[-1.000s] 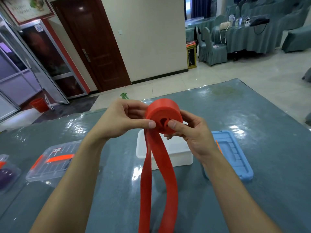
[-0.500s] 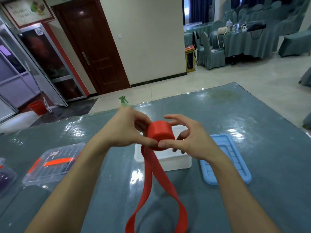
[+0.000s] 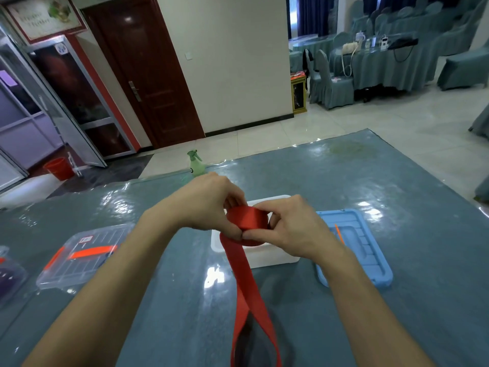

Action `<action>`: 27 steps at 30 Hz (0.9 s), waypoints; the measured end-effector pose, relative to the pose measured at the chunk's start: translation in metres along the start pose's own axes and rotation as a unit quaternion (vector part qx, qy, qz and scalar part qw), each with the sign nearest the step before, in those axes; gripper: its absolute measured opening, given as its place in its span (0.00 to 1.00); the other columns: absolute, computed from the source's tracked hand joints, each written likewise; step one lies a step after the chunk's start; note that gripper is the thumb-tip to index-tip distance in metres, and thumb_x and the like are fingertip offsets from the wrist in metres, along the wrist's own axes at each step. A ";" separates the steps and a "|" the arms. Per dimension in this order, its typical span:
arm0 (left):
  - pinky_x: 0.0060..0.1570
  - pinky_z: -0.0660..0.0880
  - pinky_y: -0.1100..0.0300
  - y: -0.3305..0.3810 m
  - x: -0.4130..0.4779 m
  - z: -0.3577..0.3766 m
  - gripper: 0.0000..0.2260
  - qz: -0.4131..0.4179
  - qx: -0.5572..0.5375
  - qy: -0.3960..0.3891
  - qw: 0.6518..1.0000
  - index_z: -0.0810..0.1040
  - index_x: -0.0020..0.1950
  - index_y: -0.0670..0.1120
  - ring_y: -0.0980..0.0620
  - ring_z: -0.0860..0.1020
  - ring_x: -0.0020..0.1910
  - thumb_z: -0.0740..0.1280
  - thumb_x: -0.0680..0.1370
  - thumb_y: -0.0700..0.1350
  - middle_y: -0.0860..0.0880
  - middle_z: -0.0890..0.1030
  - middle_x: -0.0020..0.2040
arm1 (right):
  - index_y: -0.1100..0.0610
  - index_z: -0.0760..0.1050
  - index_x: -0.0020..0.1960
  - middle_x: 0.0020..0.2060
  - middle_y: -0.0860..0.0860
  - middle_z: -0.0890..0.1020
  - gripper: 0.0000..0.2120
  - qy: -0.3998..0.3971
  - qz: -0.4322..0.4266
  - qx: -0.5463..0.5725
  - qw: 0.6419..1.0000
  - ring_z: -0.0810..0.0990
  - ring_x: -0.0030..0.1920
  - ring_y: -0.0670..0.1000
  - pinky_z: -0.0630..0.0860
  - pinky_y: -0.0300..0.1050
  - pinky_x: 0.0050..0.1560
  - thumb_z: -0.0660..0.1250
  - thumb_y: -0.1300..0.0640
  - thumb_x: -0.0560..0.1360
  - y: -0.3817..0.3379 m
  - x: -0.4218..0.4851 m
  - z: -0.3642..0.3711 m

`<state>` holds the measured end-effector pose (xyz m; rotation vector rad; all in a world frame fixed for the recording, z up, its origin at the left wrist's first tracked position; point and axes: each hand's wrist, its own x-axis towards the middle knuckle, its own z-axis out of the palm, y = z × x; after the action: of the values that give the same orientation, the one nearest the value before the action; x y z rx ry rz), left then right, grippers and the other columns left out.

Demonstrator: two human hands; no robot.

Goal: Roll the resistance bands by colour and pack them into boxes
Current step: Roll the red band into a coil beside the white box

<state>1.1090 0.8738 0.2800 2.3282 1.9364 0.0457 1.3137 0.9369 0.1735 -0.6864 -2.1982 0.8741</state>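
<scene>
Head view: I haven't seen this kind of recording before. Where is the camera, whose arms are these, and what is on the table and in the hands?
There is no machine here. The camera sits on a person's head and looks forward and down, so the two bare arms coming in from the bottom are the wearer's own. The left hand and right hand both have a grip on a red band, pinching it. The band is partly wound into a roll, and its loose tail hangs down toward the camera. Just behind the roll, a white box stands on the table, with a blue lid lying to its right. To the left is a clear box with orange parts. At the far left edge, a second box holds something purple.
</scene>
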 end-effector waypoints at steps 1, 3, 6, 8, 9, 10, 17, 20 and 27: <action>0.56 0.84 0.58 -0.008 -0.002 0.000 0.24 -0.004 -0.059 -0.009 0.998 0.88 0.57 0.56 0.61 0.85 0.51 0.87 0.63 0.58 0.60 0.88 0.48 | 0.42 0.87 0.55 0.30 0.48 0.82 0.24 0.010 0.009 0.014 1.000 0.80 0.31 0.49 0.78 0.47 0.37 0.76 0.30 0.66 0.000 -0.001 -0.003; 0.62 0.83 0.59 -0.024 -0.006 0.004 0.26 -0.007 -0.184 -0.015 0.983 0.87 0.60 0.54 0.59 0.86 0.55 0.89 0.65 0.52 0.58 0.89 0.53 | 0.40 0.86 0.57 0.29 0.50 0.82 0.24 0.028 0.031 0.070 0.997 0.80 0.29 0.50 0.82 0.53 0.39 0.78 0.31 0.65 0.001 -0.003 -0.007; 0.63 0.84 0.50 -0.033 -0.010 0.017 0.21 0.002 -0.314 0.026 0.949 0.88 0.58 0.49 0.50 0.89 0.54 0.88 0.68 0.45 0.50 0.91 0.52 | 0.39 0.86 0.55 0.35 0.51 0.86 0.18 0.042 0.028 0.166 0.985 0.86 0.32 0.54 0.84 0.66 0.43 0.83 0.40 0.66 0.002 -0.004 -0.010; 0.58 0.86 0.47 -0.033 -0.009 0.019 0.18 0.002 -0.314 0.052 0.948 0.89 0.54 0.49 0.48 0.90 0.50 0.89 0.67 0.46 0.49 0.91 0.48 | 0.41 0.85 0.57 0.41 0.49 0.87 0.21 0.022 0.037 0.182 0.982 0.87 0.35 0.54 0.86 0.62 0.45 0.83 0.40 0.65 0.001 -0.003 -0.010; 0.56 0.87 0.48 -0.031 -0.009 0.016 0.18 0.002 -0.293 0.052 0.955 0.89 0.52 0.50 0.50 0.90 0.47 0.89 0.66 0.48 0.51 0.91 0.46 | 0.41 0.84 0.58 0.43 0.47 0.87 0.25 0.004 0.047 0.167 0.985 0.87 0.36 0.52 0.86 0.56 0.45 0.83 0.37 0.64 0.000 -0.003 -0.008; 0.53 0.87 0.51 -0.028 -0.009 0.013 0.18 0.003 -0.259 0.045 0.965 0.89 0.50 0.52 0.52 0.90 0.45 0.89 0.65 0.51 0.53 0.90 0.45 | 0.41 0.83 0.59 0.43 0.43 0.87 0.28 -0.013 0.053 0.138 0.989 0.86 0.35 0.49 0.84 0.48 0.43 0.83 0.34 0.62 -0.001 -0.003 -0.006; 0.55 0.85 0.59 -0.021 -0.013 -0.003 0.26 0.034 -0.207 0.033 0.977 0.88 0.56 0.54 0.58 0.88 0.49 0.87 0.62 0.62 0.58 0.90 0.48 | 0.45 0.88 0.54 0.42 0.48 0.89 0.21 0.032 0.047 0.197 0.979 0.88 0.34 0.57 0.84 0.54 0.40 0.88 0.47 0.64 -0.001 -0.003 -0.005; 0.63 0.81 0.61 -0.032 -0.017 0.004 0.27 0.043 -0.285 0.017 0.957 0.86 0.61 0.51 0.54 0.88 0.57 0.89 0.65 0.52 0.54 0.90 0.55 | 0.46 0.89 0.54 0.42 0.50 0.90 0.22 0.056 0.044 0.232 0.970 0.88 0.33 0.56 0.86 0.50 0.39 0.89 0.46 0.62 -0.001 -0.004 -0.008; 0.64 0.82 0.50 -0.052 -0.023 0.025 0.31 0.046 -0.488 -0.023 0.871 0.81 0.72 0.47 0.40 0.86 0.63 0.85 0.71 0.39 0.39 0.87 0.63 | 0.49 0.90 0.53 0.44 0.54 0.90 0.20 0.104 0.034 0.317 0.942 0.89 0.39 0.62 0.88 0.53 0.38 0.88 0.49 0.62 -0.013 0.012 -0.030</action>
<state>1.0566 0.8590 0.2511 1.6687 1.2736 0.7684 1.3252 0.9481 0.2044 -0.5026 -1.5737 1.3845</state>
